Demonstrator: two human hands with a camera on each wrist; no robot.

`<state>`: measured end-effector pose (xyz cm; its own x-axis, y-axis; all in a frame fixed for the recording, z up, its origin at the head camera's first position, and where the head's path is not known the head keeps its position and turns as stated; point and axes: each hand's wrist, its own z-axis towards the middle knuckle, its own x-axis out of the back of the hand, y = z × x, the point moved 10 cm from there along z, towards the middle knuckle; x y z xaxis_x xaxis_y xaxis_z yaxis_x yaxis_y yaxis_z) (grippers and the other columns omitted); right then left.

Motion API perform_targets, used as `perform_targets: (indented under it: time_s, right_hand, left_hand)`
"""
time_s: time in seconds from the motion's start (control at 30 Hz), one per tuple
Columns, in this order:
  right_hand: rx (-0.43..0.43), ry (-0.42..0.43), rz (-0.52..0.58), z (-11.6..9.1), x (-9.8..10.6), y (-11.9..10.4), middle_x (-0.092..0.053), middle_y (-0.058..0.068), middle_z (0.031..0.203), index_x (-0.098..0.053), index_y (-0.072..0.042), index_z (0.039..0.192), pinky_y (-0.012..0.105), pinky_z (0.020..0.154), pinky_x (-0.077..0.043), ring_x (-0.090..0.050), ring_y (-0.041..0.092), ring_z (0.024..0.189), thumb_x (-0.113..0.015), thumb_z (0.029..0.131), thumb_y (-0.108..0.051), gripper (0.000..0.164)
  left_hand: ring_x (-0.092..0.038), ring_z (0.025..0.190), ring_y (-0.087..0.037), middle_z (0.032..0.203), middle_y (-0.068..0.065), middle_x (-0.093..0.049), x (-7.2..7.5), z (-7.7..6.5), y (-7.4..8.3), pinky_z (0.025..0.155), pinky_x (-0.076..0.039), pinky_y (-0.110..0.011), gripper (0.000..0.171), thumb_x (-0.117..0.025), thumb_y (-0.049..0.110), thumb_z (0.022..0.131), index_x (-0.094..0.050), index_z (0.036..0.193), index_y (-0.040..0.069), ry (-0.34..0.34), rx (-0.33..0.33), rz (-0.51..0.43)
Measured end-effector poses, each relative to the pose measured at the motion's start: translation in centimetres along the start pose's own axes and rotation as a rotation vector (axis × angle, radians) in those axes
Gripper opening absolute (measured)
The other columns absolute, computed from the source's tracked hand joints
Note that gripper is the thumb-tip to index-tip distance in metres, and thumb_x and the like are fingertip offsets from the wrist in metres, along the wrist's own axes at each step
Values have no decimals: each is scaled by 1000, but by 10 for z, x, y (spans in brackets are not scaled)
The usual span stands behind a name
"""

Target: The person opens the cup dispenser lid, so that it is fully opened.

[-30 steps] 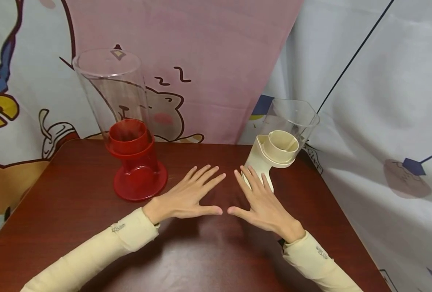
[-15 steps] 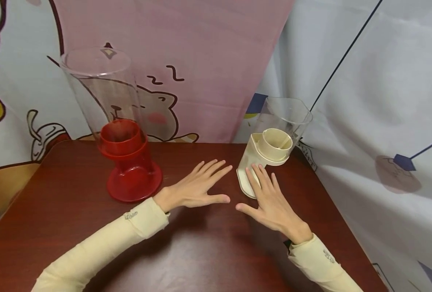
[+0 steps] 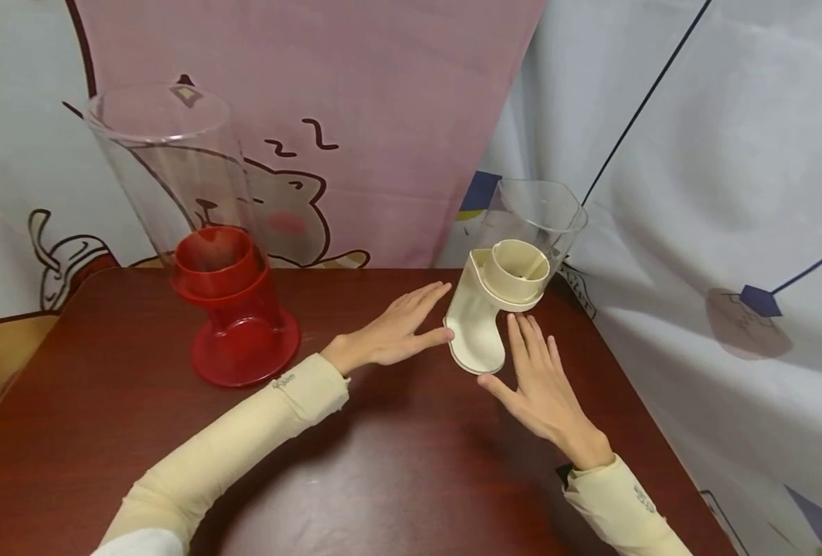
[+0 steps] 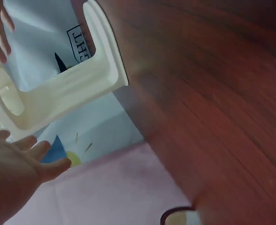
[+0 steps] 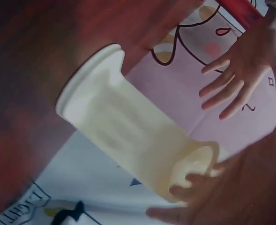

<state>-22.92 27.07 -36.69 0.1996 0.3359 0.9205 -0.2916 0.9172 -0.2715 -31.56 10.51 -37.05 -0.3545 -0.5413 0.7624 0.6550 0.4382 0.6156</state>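
Observation:
A cream stand [image 3: 477,332] with a ring-shaped holder stands at the right back of the table, a clear container [image 3: 536,208] rising from it. My left hand [image 3: 400,324] is at its left side, fingers straight and thumb spread; whether it touches the stand I cannot tell. To the right of the stand's base is my right hand [image 3: 543,386], also with straight fingers, which hold nothing. In the left wrist view the curved cream stand [image 4: 67,93] shows side-on above my left hand [image 4: 16,173]. The right wrist view has the stand [image 5: 128,126] between both hands.
On the left of the dark red-brown table [image 3: 355,479] stands a red stand [image 3: 244,347] carrying a tall clear cylinder [image 3: 168,185]. A printed cloth [image 3: 383,116] hangs behind the table, and a white cloth [image 3: 696,193] runs along its right side.
Both hands have moved right in view, the left one toward the cream stand's left side. The right hand no longer covers the stand's base. The head view has shifted slightly right.

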Motion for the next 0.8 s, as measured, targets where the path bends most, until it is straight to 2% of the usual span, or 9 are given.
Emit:
perform_targets:
  time_s: [0.1,0.2,0.33,0.43,0.53,0.7,0.8]
  right_hand:
    - [-105,65,76,1,6,15,-5,17,167,3,-13,161,63,120,-10,-8,41,154,-55,96,-56,97]
    - [-200,124,196,5,9,25,5,12,168,10,-17,160,66,118,-15,-5,41,154,-49,100,-56,93]
    - [-259,135,372,12,6,27,12,3,168,16,-27,158,68,115,-18,-2,35,155,-41,101,-58,86]
    - [-257,118,471,16,1,22,14,1,167,16,-27,158,64,119,-13,3,29,155,-36,102,-59,83]
    - [-241,111,539,22,-1,17,16,1,167,16,-23,158,60,122,-6,10,25,155,-32,103,-60,82]
    - [-260,128,589,29,-2,20,22,2,165,22,-21,156,58,123,-1,15,23,154,-29,101,-64,86]
    - [-286,151,580,31,1,31,22,3,165,23,-20,156,58,123,-1,13,25,154,-32,101,-63,89]
  left_hand:
    - [-12,155,-23,168,-4,-12,6,20,-3,124,-15,-50,102,-26,87,86,-8,162,21,61,30,-193]
    - [-12,155,-21,168,-3,-10,9,40,-4,124,-16,-47,105,-27,89,84,-6,162,22,114,59,-381]
    - [-10,155,-18,168,-3,-7,3,62,-4,125,-14,-44,100,-28,85,87,-2,162,23,136,85,-531]
    - [-7,155,-17,168,-5,-6,-4,70,-4,126,-12,-43,97,-28,82,90,-1,162,22,140,93,-564]
    - [-7,155,-18,168,-6,-6,-5,71,-4,126,-11,-43,103,-27,86,87,-1,162,20,165,95,-566]
    - [-4,156,-20,169,-4,-1,-8,64,5,125,-11,-47,120,-27,98,73,4,161,24,167,117,-544]
    - [-1,155,-20,169,-2,3,-13,58,16,125,-11,-48,115,-30,95,77,9,160,26,139,118,-523]
